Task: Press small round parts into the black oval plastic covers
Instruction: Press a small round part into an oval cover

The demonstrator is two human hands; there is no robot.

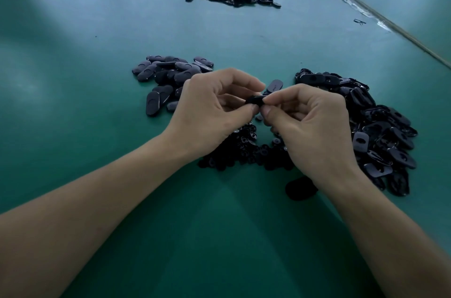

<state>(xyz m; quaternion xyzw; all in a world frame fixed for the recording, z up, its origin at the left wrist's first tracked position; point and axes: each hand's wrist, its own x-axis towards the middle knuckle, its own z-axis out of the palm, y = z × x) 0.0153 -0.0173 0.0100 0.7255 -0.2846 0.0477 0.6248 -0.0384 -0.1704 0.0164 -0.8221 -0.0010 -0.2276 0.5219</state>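
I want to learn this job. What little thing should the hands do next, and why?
Probably squeeze harder, to press a round part home. The left hand and the right hand both pinch one black oval cover between them, above the pile of small round parts. The grip hides whether a part is already seated in it.

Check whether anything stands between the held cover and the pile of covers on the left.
Nothing visible does. The left hand and right hand pinch the cover; only the left hand itself lies toward that pile.
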